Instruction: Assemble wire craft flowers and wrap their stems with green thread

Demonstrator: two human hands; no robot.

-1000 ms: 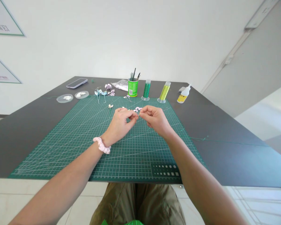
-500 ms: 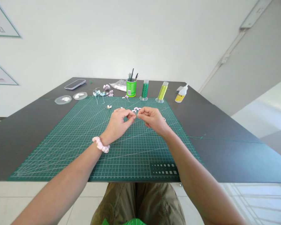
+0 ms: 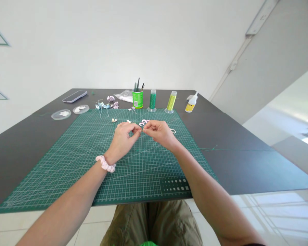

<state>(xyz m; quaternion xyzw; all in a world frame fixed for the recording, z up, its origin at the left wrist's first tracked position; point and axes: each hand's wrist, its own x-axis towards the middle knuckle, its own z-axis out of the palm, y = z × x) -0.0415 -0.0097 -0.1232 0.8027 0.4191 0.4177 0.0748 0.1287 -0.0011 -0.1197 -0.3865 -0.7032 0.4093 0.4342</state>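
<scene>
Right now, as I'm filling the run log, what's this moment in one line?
left hand: pinched; right hand: pinched, near left; anything held: unclear; pink petals: beyond hands; cutting mat: beneath hands

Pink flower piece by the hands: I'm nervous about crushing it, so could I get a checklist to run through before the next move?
1. Left hand in a pinch: ok, close to the pink flower piece.
2. Right hand in a pinch facing the left: ok.
3. Pink flower piece held rather than resting: cannot tell, the hands partly hide it.
4. Cutting mat flat beneath the hands: ok.
5. Green thread spool standing on its base: ok.
6. Loose strands tidied away: not ok, a green strand lies on the table, right of the mat.
</scene>
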